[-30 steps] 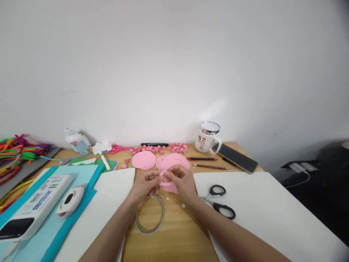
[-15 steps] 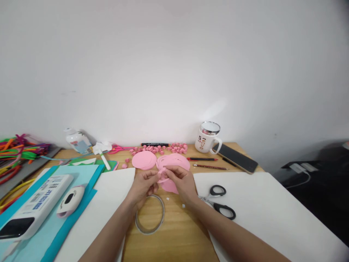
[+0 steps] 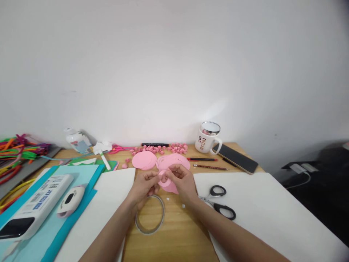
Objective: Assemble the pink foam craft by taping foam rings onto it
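Observation:
Between my two hands is a curled pink paper strip (image 3: 164,184), bent into a rounded loop. My left hand (image 3: 144,186) pinches its left side between thumb and forefinger, the other fingers folded. My right hand (image 3: 183,181) grips its right side with the fingertips, partly hiding it. Just behind lies a pile of pink paper rings and scraps (image 3: 177,160), beside a stack of pink paper circles (image 3: 144,160). Several small rolled pink paper roses (image 3: 155,149) sit along the wall. A roll of tape (image 3: 163,214) lies below my left hand.
Black-handled scissors (image 3: 222,209) rest by my right forearm, partly on white paper (image 3: 256,203). A mug (image 3: 205,142), phone (image 3: 237,158) and pencils (image 3: 209,167) are behind. At left are a white power strip-like device (image 3: 40,203), blue sheets (image 3: 81,173) and a bottle (image 3: 78,141).
The pink paper strip has turned between my fingers and now shows a rounder, more open loop. My right fingers have shifted slightly; the things on the table have not moved.

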Demonstrator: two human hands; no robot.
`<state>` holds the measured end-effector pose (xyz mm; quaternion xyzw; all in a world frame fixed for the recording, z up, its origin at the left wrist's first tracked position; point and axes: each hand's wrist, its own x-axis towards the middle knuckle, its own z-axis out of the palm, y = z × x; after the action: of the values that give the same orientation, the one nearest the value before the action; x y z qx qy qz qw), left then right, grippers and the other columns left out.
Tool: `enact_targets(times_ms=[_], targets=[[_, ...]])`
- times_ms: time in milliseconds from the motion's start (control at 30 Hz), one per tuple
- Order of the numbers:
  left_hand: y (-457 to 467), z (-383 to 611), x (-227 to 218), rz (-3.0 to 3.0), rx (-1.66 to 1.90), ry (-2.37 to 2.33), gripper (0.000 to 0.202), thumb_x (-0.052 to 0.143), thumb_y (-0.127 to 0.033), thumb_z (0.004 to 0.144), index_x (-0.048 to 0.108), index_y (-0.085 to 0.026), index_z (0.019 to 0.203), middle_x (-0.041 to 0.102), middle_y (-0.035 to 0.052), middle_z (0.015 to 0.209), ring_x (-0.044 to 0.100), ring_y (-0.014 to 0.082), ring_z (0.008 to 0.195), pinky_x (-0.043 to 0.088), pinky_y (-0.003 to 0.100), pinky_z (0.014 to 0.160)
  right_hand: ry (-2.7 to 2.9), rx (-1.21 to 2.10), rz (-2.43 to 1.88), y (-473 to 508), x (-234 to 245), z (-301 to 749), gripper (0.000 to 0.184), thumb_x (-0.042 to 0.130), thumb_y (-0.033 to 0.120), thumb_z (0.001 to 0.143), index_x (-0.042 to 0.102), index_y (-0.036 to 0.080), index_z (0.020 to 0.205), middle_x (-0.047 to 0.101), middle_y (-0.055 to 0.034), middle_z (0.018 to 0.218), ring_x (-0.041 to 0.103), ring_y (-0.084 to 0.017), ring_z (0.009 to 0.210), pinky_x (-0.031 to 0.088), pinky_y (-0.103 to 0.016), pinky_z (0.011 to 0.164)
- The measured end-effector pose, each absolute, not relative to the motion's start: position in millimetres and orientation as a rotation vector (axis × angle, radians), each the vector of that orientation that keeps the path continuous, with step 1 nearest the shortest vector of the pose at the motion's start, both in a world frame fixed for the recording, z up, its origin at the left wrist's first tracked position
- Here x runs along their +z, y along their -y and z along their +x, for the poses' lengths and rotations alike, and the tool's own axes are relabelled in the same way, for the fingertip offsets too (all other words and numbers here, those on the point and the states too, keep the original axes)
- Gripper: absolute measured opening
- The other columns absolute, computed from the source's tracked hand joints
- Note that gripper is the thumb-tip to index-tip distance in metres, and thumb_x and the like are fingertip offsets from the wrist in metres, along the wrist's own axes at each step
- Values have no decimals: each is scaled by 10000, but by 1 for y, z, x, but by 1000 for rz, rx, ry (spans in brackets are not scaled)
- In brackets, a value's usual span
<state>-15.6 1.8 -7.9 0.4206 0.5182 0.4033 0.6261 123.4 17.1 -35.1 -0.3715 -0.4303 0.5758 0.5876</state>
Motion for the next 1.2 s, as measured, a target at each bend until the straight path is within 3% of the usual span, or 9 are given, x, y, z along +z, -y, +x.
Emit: enact_targets(times_ms=[733,933,1200], targets=[[-1,-13,-2,866,957,-1154,281,729,-358,589,603,-107,574,513,-25,465,362,23,370,237,153,378,1065,1326,-884,-16,-37,125,182,681,303,661,624,153,748,657,-21,649,595,-143,604,466,-285,632],[-1,-12,-1,803,1000,-1092,250,749,-322,572,632,-102,583,572,1,533,444,41,443,309,153,402,1042,1301,-942,-18,-39,123,226,695,336,632,657,157,765,666,-32,695,595,-152,642,467,-292,647],[-1,-12,-2,778,947,-1121,259,731,-332,606,604,-109,567,537,-17,400,412,20,317,230,126,312,1002,1378,-902,-17,-37,124,239,722,324,600,644,156,752,671,-28,641,617,-158,600,485,-298,630]])
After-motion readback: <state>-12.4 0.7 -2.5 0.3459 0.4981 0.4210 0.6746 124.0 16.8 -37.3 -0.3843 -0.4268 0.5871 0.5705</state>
